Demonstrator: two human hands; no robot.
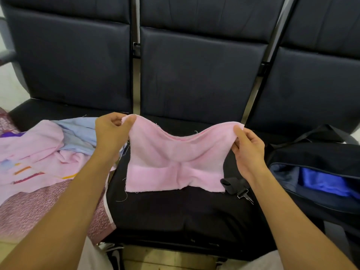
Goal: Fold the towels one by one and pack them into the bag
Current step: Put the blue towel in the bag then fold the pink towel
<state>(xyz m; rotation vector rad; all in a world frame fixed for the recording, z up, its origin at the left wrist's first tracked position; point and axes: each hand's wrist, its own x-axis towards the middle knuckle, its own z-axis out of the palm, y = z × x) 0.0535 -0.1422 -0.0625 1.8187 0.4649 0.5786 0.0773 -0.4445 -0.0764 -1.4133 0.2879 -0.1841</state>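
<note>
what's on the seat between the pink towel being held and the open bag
In the head view, a black strap end with a metal clip lies on the dark seat, between the pink towel and the bag; the right hand hangs above it.

Pink towel (pixel 175 162) pinched at both upper corners by left hand (pixel 111 131) and right hand (pixel 247 149).

Pink towel (pixel 173 158) — soft matt terry cloth, frayed edges — on smooth, leather-like dark seats (pixel 194 78).
</note>
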